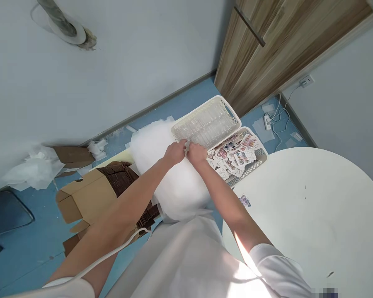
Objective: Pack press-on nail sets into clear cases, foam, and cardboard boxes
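My left hand [175,153] and my right hand [196,153] are close together over the front edge of a white basket [221,147] packed with clear plastic pieces [207,122]. Both hands are closed, fingertips nearly meeting on a small clear plastic piece [187,145]; most of it is hidden by the fingers. Under my forearms lies a pile of white foam sheets [182,192]. Right of my right hand, a second basket [257,164] holds many printed cards [233,155] with small colourful items on them.
A round white table [313,207] stands at the right, with a small colourful item [245,201] near its edge. Left are an open cardboard box [93,194] with dark contents, a plastic bag [40,167] and a folding chair [9,215]. A power strip [267,122] with cables lies on the floor.
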Available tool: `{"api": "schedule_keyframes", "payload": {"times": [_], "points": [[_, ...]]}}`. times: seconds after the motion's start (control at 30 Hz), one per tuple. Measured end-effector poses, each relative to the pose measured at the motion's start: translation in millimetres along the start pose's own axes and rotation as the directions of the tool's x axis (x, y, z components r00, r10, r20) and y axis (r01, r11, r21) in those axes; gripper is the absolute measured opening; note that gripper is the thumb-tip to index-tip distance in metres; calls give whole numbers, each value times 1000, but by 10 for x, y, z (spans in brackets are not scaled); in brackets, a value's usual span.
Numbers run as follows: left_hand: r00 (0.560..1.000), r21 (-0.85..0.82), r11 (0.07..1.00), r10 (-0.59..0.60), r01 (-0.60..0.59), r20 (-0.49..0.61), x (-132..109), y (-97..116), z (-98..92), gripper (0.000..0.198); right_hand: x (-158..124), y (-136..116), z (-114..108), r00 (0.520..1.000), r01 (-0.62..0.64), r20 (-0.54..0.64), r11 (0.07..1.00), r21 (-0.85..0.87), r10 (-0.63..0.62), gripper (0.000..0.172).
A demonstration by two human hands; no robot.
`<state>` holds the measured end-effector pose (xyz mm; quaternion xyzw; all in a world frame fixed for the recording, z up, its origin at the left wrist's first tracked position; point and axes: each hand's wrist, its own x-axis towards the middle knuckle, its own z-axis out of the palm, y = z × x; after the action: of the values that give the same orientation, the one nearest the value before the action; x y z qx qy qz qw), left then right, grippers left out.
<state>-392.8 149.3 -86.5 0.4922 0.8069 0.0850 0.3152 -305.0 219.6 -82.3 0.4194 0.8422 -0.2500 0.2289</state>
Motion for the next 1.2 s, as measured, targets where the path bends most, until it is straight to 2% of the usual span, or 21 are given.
{"api": "schedule_keyframes", "payload": {"times": [0.1,0.2,0.3,0.4,0.5,0.6,0.7,0.8,0.9,0.97,1.03,1.13,1.2], "points": [[999,-108,994,-6,3,-33,-4,-33,29,46,-32,35,-13,1000,7,-26,1000,-14,-8,19],[994,-271,962,-67,42,-85,-8,-53,50,40,-100,71,-7,997,1,-77,1000,26,1,21],[981,-407,910,-143,79,-129,-37,-58,61,37,-213,104,16,987,-16,-156,993,115,34,23],[968,-467,882,-171,66,-185,-98,-39,63,36,-386,138,37,963,12,-264,969,247,55,27],[949,-531,846,-204,47,-240,-188,21,67,45,-623,174,50,916,92,-392,905,415,87,28],[951,-677,736,-220,16,-217,-341,133,82,54,-921,221,73,872,186,-464,769,612,158,27],[989,-832,554,-113,-15,-93,-612,264,108,45,-1272,281,131,882,239,-408,523,818,236,29],[1000,-927,375,11,7,12,-986,359,141,38,-1666,327,245,891,259,-338,272,927,302,34],[991,-971,233,111,44,72,-1379,410,183,38,-2076,344,413,867,315,-337,121,941,367,37],[978,-977,198,174,77,112,-1608,433,221,40,-2338,349,543,855,340,-340,72,938,391,37],[967,-974,204,214,95,139,-1799,458,273,42,-2578,367,674,856,337,-334,63,939,395,37],[957,-967,245,253,75,139,-2016,503,371,43,-2889,436,855,851,346,-357,101,933,384,40],[948,-955,292,291,41,130,-2127,542,436,44,-3075,509,956,821,384,-407,141,912,400,45]]}}
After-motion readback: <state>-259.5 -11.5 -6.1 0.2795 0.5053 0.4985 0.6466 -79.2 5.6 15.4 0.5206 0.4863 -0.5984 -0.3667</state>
